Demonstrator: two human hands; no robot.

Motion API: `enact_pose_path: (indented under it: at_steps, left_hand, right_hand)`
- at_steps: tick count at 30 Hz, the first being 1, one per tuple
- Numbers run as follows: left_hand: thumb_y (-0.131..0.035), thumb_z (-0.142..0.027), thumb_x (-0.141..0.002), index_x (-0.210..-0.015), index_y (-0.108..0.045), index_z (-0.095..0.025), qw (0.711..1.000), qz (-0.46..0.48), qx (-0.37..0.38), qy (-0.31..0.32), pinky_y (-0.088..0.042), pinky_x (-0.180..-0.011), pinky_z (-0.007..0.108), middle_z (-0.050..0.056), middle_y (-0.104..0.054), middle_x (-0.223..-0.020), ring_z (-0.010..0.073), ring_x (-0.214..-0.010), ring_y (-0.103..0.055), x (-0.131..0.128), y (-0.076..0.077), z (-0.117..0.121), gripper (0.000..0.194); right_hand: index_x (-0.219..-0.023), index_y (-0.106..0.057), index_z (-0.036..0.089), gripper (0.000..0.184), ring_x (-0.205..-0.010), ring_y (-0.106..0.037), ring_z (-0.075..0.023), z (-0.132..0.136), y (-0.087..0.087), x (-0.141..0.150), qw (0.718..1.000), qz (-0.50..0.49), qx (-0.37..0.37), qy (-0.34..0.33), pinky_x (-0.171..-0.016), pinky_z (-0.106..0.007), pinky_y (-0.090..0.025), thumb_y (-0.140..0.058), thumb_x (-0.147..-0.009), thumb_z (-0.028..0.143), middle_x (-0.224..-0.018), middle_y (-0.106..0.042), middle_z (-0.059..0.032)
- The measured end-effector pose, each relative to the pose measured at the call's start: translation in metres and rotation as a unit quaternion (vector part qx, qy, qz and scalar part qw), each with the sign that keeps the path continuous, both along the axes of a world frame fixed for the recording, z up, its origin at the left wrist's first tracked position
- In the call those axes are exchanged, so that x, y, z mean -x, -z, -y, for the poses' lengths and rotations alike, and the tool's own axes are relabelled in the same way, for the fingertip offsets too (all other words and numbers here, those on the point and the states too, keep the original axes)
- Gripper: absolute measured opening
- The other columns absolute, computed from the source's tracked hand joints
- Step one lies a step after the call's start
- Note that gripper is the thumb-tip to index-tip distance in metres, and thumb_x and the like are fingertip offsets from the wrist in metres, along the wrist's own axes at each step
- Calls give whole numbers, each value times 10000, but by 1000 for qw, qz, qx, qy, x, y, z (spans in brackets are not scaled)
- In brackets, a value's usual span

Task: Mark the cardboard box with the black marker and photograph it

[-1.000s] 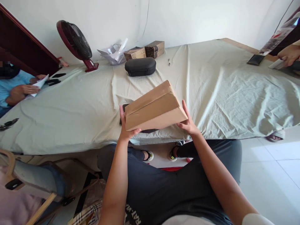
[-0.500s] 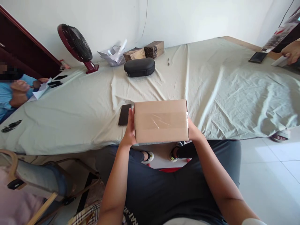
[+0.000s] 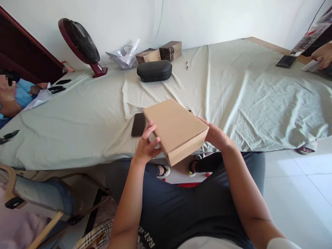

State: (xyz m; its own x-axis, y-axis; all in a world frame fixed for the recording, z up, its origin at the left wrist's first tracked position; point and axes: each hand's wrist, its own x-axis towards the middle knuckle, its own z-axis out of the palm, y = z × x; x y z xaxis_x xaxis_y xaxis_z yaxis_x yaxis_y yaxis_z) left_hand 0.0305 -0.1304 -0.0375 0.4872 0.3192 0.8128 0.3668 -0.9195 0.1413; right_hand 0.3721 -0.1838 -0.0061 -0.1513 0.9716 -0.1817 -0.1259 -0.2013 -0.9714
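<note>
A closed brown cardboard box is held between my two hands above the table's front edge, turned at an angle. My left hand grips its left side, fingertips along the edge and thumb at the near left corner. On the right, my right hand is against the box's side near its right corner; part of its fingers is hidden behind the box. A dark smartphone lies on the cloth just left of the box, partly covered by it.
On the pale green tablecloth stand a black zipped case, two patterned boxes, a plastic bag and a dark red fan. A pen lies behind. One person in blue sits at left; another person's hand shows at right.
The box has rotated from square-on to a slant, so its taped face is out of sight and a broad plain face shows. My left fingers have shifted onto its edge.
</note>
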Motion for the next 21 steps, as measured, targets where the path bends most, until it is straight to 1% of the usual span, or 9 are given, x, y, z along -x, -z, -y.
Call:
enact_pose_path:
  at_steps: [3,5,7,9,11,14,17,19,21]
  left_hand:
    - [-800,-271,-930,-1699,-162,-500,996,-28,-78,11,-439,-1295,556,94,-385,-1689,315,-1679,-304,-14,-2,4,1025]
    - [-760,-243,-954,-1704,-132,-507,997,-32,-74,11,-439,-1295,546,83,-375,-1731,294,-1695,-268,-18,0,4,1013]
    - [-740,-238,-968,-1699,-164,-521,999,-31,-20,17,-399,-1312,571,71,-354,-1773,298,-1703,-240,-17,1,1,973]
    - [-683,-299,-1017,-1682,-294,-492,993,-7,114,28,-343,-1335,583,73,-391,-1767,310,-1683,-294,-13,2,0,794]
    - [-577,-451,-1069,-1659,-401,-426,952,81,288,61,-365,-1324,556,94,-462,-1728,316,-1630,-412,-11,3,3,615]
    - [-627,-717,-954,-1619,-481,-327,839,229,474,135,-507,-1218,497,143,-569,-1637,342,-1510,-570,-14,7,13,784]
    - [-910,-665,-691,-1472,-613,-268,772,284,553,133,-586,-1101,452,139,-715,-1441,342,-1336,-694,-22,11,22,926]
    - [-962,-584,-618,-1376,-667,-253,739,320,584,105,-602,-1064,454,112,-770,-1318,332,-1245,-735,-25,12,25,878]
    - [-933,-618,-620,-1312,-694,-246,702,354,611,94,-610,-1052,480,94,-797,-1222,336,-1197,-752,-22,11,25,821]
  right_hand:
    - [-1362,-715,220,858,-1266,-745,-406,4,-3,4,995,-76,61,-22,-1045,-554,-636,-549,-843,882,-1229,-829,-134]
    - [-1258,-760,209,763,-1186,-778,-412,5,-4,6,996,-74,50,2,-1023,-522,-648,-672,-787,803,-1137,-849,-130]
    - [-1335,-735,230,730,-1224,-759,-419,7,-5,7,998,-64,20,11,-1037,-528,-638,-733,-765,686,-1232,-832,-109]
    - [-1519,-613,303,821,-1366,-680,-411,8,-6,6,997,-52,-49,8,-1094,-540,-604,-745,-774,620,-1453,-740,-60]
    - [-1666,-410,391,981,-1529,-534,-393,10,-5,6,990,-31,-140,-6,-1190,-557,-527,-780,-783,605,-1673,-551,-13]
    - [-1733,-202,443,1169,-1647,-349,-385,14,-3,8,972,9,-230,-46,-1299,-597,-375,-847,-774,620,-1819,-291,-6]
    - [-1728,-231,452,1138,-1672,-282,-387,19,-2,11,966,50,-247,-59,-1346,-602,-275,-859,-795,621,-1842,-214,-6]
    - [-1717,-274,455,1104,-1674,-274,-385,20,-1,13,966,66,-246,-54,-1348,-587,-277,-874,-801,597,-1846,-193,1]
    - [-1707,-299,456,1105,-1649,-335,-381,18,0,16,967,33,-247,-49,-1320,-567,-343,-888,-784,607,-1840,-220,-11]
